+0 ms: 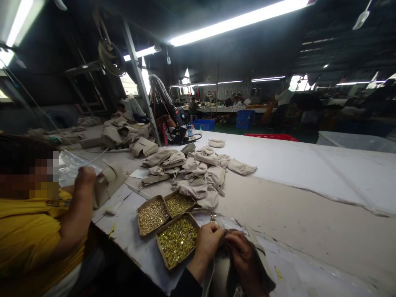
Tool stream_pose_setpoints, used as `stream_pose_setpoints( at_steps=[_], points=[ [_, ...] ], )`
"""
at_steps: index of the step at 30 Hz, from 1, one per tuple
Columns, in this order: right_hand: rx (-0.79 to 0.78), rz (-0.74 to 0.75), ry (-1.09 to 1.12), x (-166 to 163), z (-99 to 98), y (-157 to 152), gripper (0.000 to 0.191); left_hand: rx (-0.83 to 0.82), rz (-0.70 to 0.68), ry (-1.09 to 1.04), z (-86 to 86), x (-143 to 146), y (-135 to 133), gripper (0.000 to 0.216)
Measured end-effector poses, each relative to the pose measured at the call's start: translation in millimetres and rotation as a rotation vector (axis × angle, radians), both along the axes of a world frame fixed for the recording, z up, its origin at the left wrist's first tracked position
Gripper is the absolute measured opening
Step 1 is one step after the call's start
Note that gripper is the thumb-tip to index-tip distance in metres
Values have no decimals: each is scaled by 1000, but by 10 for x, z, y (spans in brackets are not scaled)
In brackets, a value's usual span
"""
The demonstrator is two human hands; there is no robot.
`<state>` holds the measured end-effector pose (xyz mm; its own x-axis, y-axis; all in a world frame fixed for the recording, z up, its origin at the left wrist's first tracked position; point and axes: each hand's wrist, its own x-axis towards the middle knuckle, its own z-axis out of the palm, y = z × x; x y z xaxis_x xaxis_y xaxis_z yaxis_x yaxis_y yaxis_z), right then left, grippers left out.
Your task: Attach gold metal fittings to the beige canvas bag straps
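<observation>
Both hands (225, 245) curled, gripping beige bag (222, 276)

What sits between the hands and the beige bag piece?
Nothing visible. The left hand and right hand both rest directly on the beige bag piece; the box of brass fittings lies beside the left hand.

From my feed, light came mostly from long ceiling tubes (241, 20), which blew out to white glare. The table (309, 173) was evenly lit; the roof and lower left corner fell into deep shadow. Edges bowed with wide-angle distortion, and the far background looked soft and noisy.
</observation>
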<state>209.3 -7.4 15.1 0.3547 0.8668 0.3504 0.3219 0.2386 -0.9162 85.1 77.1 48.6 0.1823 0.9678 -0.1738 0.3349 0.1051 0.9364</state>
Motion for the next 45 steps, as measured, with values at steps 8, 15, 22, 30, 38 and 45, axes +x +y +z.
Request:
stream_pose_setpoints(
  at_steps=[8, 15, 22, 30, 38, 45],
  points=[
    [-27, 1, -124, 62, -123, -60, 26, -22, 8, -17, 50, -4, -36, 21],
    [-67, 26, -109, 97, -186, -104, 24, -49, 20, -39, -32, 2, -43, 21],
    [-45, -60, 97, 142, -336, 4, 23, -86, 37, -17, -72, 48, -25, 16],
    [-105, -65, 252, 188, -375, 3, 15, -77, 24, 30, 25, 102, -60, 15],
    [-131, -62, 284, 213, -385, 14, 24, -75, 23, 63, 152, 109, -116, 15],
    [-164, -65, 316, 195, -368, 4, 24, -82, 17, 73, 214, 122, -129, 14]
  ],
)
